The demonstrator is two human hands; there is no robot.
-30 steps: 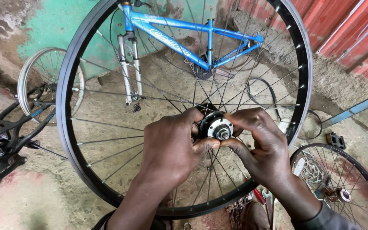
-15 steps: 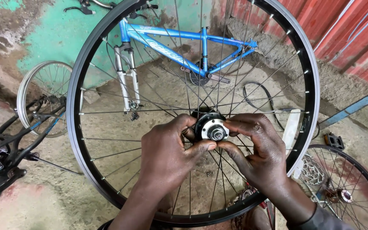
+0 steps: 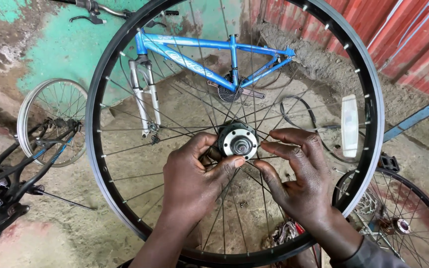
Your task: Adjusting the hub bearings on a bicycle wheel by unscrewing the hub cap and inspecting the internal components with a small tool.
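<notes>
Head view looks down through a black-rimmed bicycle wheel (image 3: 368, 114) held upright before the person, its silver hub (image 3: 238, 140) near the middle of the frame. The left hand (image 3: 194, 181) curls around the hub from the left, thumb tip pressed on its lower face and fingers wrapped behind it. The right hand (image 3: 301, 176) is open, fingers spread among the spokes just right of the hub; its fingertips sit close to the hub, but whether they touch it cannot be told. A white reflector (image 3: 349, 125) sits between the spokes on the right side.

Behind the wheel, a blue bicycle frame (image 3: 214, 44) with a pale suspension fork (image 3: 142, 94) stands on the dirt floor against a green, peeling wall (image 3: 50, 44). A loose silver rim (image 3: 50, 119) leans at the left beside a black bike frame (image 3: 6, 198). A second spoked wheel (image 3: 398, 218) lies at lower right, partly hidden by the right wrist. A black cable loop (image 3: 299, 116) lies on the ground, seen through the spokes, and red corrugated sheeting (image 3: 413, 39) closes off the upper right.

Compared with half a second ago, the right hand has let go of the hub and drawn slightly away with its fingers opened, while the left keeps its hold. The reflector, earlier near the rim's right edge, now shows plainly inside it.
</notes>
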